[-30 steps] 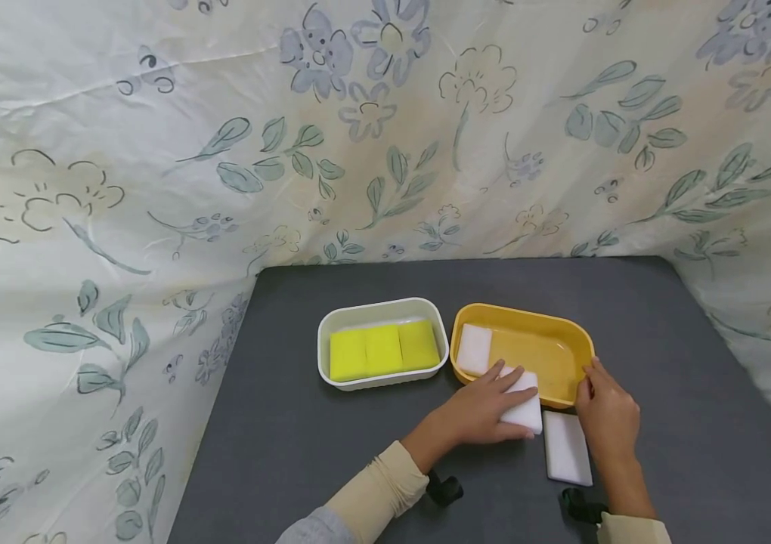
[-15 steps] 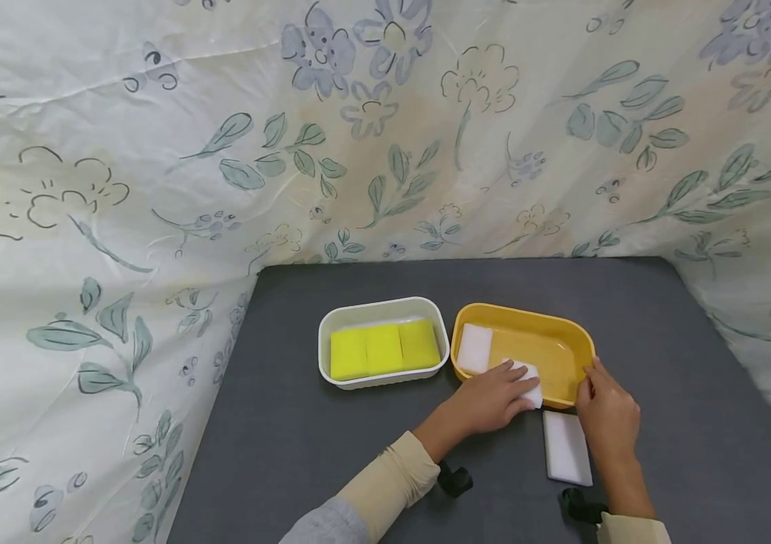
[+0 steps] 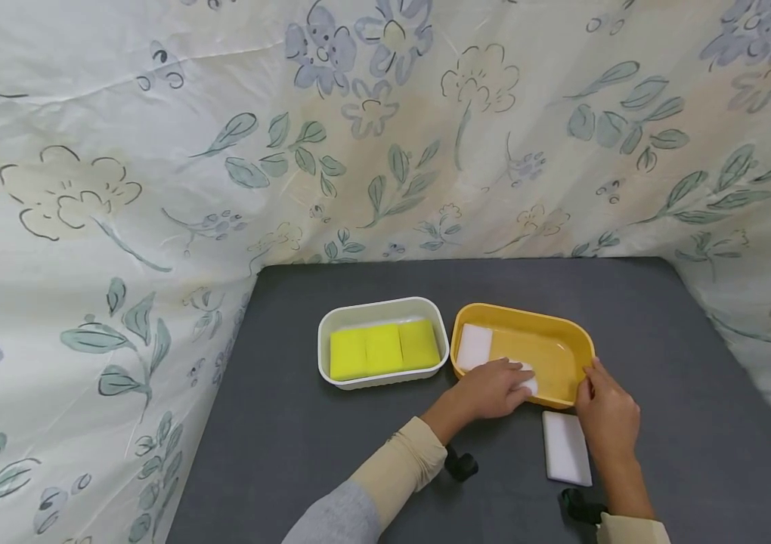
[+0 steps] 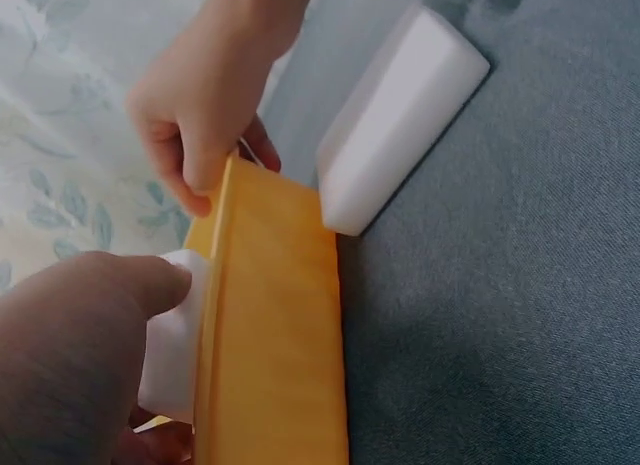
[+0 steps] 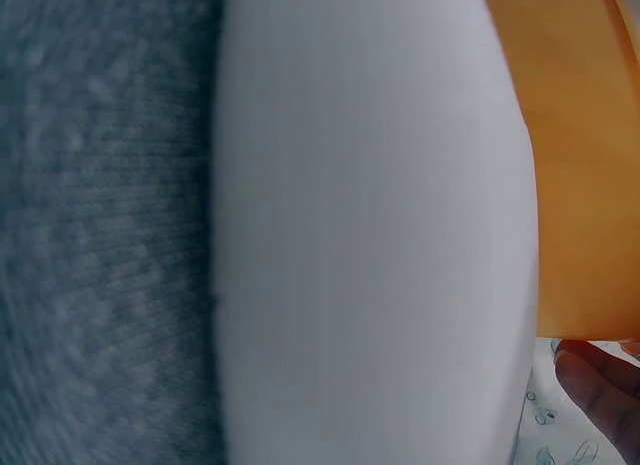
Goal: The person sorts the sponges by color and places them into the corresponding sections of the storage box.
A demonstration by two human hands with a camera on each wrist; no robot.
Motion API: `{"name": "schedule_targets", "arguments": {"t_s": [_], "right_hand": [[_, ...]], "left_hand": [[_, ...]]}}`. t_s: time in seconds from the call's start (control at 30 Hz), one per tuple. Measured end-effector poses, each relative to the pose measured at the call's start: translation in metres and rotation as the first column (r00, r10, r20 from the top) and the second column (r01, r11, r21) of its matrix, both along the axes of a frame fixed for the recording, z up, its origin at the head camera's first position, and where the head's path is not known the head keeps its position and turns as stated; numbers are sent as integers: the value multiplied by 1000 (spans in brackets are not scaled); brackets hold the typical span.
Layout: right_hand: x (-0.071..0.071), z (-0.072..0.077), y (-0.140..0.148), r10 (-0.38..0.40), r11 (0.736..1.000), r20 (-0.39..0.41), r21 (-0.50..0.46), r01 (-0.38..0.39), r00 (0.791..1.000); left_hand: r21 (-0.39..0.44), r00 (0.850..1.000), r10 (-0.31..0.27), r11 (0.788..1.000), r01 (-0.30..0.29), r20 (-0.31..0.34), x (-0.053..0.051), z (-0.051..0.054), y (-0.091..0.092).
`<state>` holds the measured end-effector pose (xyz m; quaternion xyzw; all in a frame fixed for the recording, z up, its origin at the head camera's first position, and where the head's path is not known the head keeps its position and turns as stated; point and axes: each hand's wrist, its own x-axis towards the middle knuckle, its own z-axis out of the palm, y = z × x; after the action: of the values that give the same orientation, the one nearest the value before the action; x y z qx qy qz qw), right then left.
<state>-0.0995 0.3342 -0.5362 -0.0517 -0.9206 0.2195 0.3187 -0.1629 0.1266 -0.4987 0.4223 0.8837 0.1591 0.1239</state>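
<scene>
My left hand (image 3: 490, 391) grips a white sponge (image 4: 172, 350) at the near side of the yellow tray (image 3: 549, 355). In the left wrist view its thumb lies on the sponge, just inside the tray's wall; the other fingers are mostly hidden. My right hand (image 3: 608, 412) pinches the tray's rim at its right end. Another white sponge (image 3: 475, 347) lies in the tray's left end. A third white sponge (image 3: 567, 448) lies flat on the table in front of the tray, beside the right wrist, and fills much of the right wrist view.
Left of the yellow tray stands a white tray (image 3: 379, 306) with three yellow sponges (image 3: 383, 351) in a row. Both trays sit on a dark grey table (image 3: 277, 453). Floral cloth (image 3: 385, 189) hangs behind the table and along its sides.
My left hand has moved slightly forward and brought its white sponge from over the tray's near rim down into the tray. The right hand has stayed on the rim.
</scene>
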Motion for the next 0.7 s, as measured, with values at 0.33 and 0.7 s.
{"name": "schedule_targets", "arguments": {"t_s": [0.33, 0.7], "right_hand": [[1, 2, -2, -7, 1000, 20, -14, 7, 1000], [0, 2, -2, -8, 1000, 10, -16, 8, 1000]], "left_hand": [[31, 997, -5, 1000, 2, 80, -9, -5, 4], [99, 996, 63, 993, -70, 70, -19, -10, 8]]}}
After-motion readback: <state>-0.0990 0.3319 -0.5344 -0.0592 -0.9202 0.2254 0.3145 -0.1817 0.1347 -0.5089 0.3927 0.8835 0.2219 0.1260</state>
